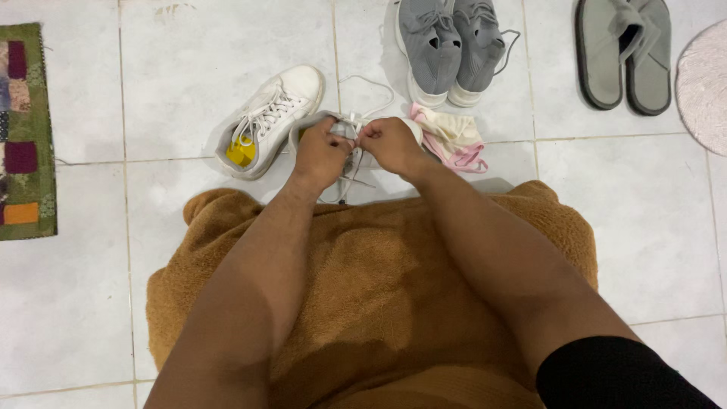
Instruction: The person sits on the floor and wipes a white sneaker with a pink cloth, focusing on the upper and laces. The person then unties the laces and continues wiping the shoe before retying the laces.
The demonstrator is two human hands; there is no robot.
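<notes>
White sneaker [413, 129] was held on the tiled floor [636, 227], just past a brown fleece blanket [379, 288]. Its laces [350, 121] were pinched by left hand [319, 155] and right hand [390, 142], both closed. Second white sneaker [269, 117] was just left; pink cloth [454, 136] right; grey sneakers [450, 45] and grey slippers [625, 49] beyond.

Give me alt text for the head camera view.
Both hands, left hand and right hand, grip a white sneaker and its laces on a tiled floor. Another white sneaker lies left; grey shoes and slippers behind.
</notes>
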